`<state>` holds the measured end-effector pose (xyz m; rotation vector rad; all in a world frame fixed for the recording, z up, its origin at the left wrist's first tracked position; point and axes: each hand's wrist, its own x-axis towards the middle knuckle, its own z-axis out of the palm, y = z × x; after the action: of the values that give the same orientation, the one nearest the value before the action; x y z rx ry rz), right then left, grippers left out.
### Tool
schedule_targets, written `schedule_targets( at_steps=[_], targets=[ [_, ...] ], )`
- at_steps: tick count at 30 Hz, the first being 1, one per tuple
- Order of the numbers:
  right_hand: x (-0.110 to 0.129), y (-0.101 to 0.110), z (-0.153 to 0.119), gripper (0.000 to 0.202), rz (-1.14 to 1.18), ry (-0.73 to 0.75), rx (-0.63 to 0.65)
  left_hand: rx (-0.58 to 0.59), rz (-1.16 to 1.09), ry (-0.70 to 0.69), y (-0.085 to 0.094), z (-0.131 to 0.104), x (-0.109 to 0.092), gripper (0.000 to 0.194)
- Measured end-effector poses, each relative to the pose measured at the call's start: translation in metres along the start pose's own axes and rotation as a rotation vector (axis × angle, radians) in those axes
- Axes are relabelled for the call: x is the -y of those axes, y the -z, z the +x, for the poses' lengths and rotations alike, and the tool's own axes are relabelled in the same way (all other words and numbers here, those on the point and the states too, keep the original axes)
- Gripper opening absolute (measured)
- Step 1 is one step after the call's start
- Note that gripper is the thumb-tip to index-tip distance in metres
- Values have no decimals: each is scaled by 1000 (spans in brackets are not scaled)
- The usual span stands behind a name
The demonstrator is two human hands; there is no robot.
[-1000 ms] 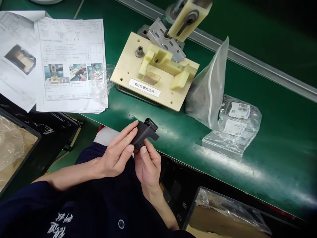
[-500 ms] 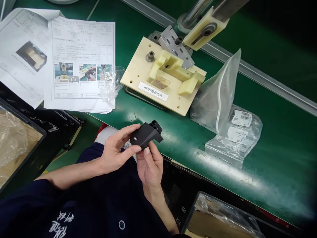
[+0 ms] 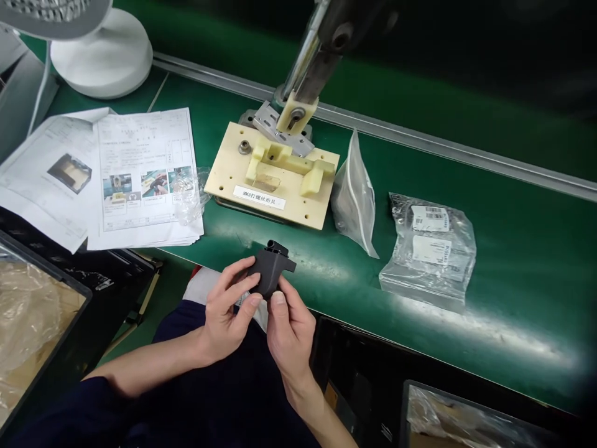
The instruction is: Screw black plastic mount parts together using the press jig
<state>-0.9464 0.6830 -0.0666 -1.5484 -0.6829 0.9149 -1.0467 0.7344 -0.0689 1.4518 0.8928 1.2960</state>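
A black plastic part [image 3: 268,271] with a round tube at its top is held over the bench's front edge. My left hand [image 3: 229,308] grips its left side, thumb low and fingers along the side. At the lower right of the part, my right hand [image 3: 291,320] pinches it between thumb and fingers. Beyond the hands lies a cream fixture plate [image 3: 298,210] with yellow raised blocks and a white label. A press arm with a yellow block [image 3: 298,115] stands over the plate's back.
Printed sheets [image 3: 144,149] and crumpled clear plastic [image 3: 189,199] lie left. A white lamp base [image 3: 105,59] stands behind them. Right of the fixture are an upright plastic bag [image 3: 357,199] and a bag with labels [image 3: 431,249]. Lined bins [image 3: 86,298] flank the front.
The view has shifted, showing more of the bench's back. The black part has turned more upright, and its round mark no longer shows. My left fingers have moved across its side.
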Motion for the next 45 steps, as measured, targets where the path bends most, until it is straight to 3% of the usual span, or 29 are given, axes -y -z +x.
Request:
schedule_targets(
  at_steps=[7,11,15,19,23,28,31,35,40,43,45],
  targets=[
    [6,2,18,48,152,-42,97,138,91,-102,5,16,1,32],
    [17,-7,26,42,56,88,88,220,71,-79,7,27,6,39],
    [20,-15,31,41,69,166,154,212,61,-91,12,38,16,42],
    [19,-17,35,48,44,185,289,238,147,-214,23,52,23,45],
    [17,-18,39,52,-177,383,260,238,229,-322,30,60,23,46],
    [13,-21,43,62,-415,758,97,226,-48,-71,28,59,19,37],
    [14,-21,48,62,-543,886,26,209,-239,113,27,61,18,33],
    [22,-15,54,48,-641,988,23,210,-359,270,28,66,18,34],
    [35,0,55,28,-673,1123,-9,292,-425,357,27,71,10,35],
    [39,14,55,34,-667,1116,-82,313,-428,380,27,75,6,34],
    [38,21,55,43,-617,1037,-171,274,-403,400,27,77,5,34]
  ],
)
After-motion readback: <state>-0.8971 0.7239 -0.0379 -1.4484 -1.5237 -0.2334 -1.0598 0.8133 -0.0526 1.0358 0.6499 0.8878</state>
